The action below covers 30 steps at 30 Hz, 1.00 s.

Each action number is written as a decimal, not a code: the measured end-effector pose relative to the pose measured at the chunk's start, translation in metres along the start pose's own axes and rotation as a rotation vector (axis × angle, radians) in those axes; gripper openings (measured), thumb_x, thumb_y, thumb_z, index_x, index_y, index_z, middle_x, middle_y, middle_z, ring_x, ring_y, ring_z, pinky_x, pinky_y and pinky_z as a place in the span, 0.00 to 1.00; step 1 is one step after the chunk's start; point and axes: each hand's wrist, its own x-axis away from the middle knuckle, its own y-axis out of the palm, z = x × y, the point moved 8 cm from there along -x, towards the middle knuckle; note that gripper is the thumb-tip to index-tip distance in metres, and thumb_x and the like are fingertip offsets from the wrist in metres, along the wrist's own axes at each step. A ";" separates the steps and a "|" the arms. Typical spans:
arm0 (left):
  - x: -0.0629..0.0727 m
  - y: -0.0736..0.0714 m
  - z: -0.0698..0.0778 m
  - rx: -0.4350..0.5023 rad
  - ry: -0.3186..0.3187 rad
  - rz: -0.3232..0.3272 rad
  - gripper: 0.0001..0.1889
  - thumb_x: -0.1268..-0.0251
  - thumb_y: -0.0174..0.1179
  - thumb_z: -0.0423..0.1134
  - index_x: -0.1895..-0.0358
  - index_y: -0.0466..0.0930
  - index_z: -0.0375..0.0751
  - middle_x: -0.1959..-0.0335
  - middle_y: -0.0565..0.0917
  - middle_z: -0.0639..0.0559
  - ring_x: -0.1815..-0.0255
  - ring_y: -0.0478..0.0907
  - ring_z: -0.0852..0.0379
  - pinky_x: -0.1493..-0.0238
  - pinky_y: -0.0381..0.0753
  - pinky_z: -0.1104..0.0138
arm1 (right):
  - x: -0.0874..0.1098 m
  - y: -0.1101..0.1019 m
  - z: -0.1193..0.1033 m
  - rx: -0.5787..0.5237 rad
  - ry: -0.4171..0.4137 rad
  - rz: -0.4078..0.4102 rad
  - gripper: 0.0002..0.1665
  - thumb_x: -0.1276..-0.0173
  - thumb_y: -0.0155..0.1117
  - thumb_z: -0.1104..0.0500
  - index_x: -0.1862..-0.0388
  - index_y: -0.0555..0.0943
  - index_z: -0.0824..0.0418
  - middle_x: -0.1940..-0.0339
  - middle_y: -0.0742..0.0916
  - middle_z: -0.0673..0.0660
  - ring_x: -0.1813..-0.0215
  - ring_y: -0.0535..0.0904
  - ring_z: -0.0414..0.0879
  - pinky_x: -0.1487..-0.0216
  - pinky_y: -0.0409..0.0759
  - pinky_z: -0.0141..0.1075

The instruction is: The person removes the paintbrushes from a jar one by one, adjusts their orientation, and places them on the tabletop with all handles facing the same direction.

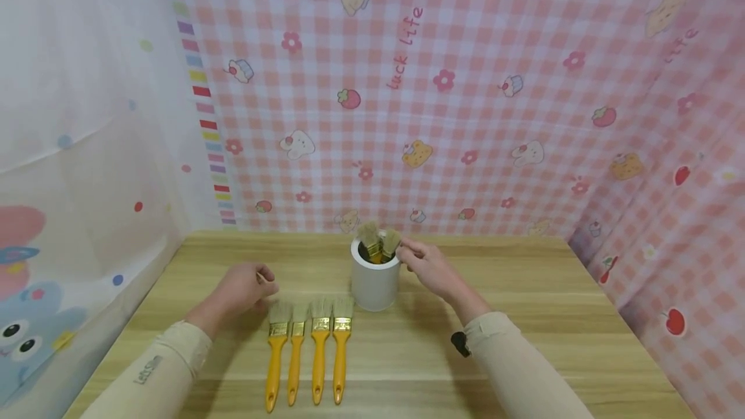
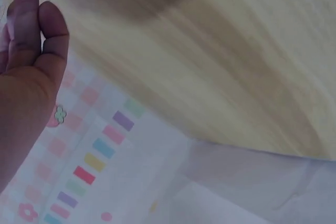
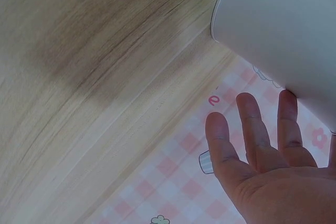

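A light grey cup [image 1: 375,286] stands upright near the back of the table. Bristle ends of paintbrushes [image 1: 370,238] poke out of it, handles down inside. My right hand [image 1: 427,267] is at the cup's right rim, index fingertip close to the bristles. In the right wrist view, three relaxed fingers [image 3: 253,124] of that hand extend beside the cup's wall [image 3: 283,30]; the thumb is hidden. On the left, my empty left hand [image 1: 241,286] hovers with loosely bent fingers [image 2: 53,27], just above a row of several yellow-handled paintbrushes [image 1: 320,341], bristles pointing away from me.
The wooden table [image 1: 512,328] ends at a pink checked cloth [image 1: 495,173] behind the cup. A pale cloth [image 1: 116,147] hangs along the left side, and more checked cloth hangs on the right. A dark band [image 1: 460,344] shows at my right wrist.
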 end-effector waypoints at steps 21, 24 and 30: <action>-0.025 -0.057 0.113 0.078 0.122 0.183 0.17 0.16 0.57 0.52 0.43 0.82 0.42 0.52 0.87 0.42 0.68 0.89 0.50 0.69 0.81 0.64 | 0.001 0.001 -0.001 -0.003 0.005 -0.006 0.38 0.15 0.52 0.39 0.14 0.65 0.52 0.16 0.72 0.60 0.24 0.77 0.68 0.21 0.71 0.62; -0.027 -0.051 0.127 0.115 0.120 0.161 0.16 0.17 0.59 0.51 0.43 0.82 0.43 0.50 0.87 0.42 0.69 0.88 0.49 0.69 0.81 0.64 | 0.001 0.000 -0.001 -0.002 0.005 -0.002 0.38 0.15 0.52 0.39 0.14 0.65 0.53 0.16 0.72 0.60 0.24 0.77 0.69 0.22 0.72 0.63; -0.029 -0.037 0.148 0.111 0.148 0.136 0.15 0.17 0.59 0.51 0.41 0.82 0.45 0.47 0.88 0.42 0.72 0.86 0.51 0.63 0.83 0.62 | 0.001 -0.001 -0.001 0.010 -0.003 -0.002 0.38 0.14 0.52 0.40 0.14 0.65 0.54 0.17 0.73 0.63 0.25 0.77 0.69 0.22 0.73 0.62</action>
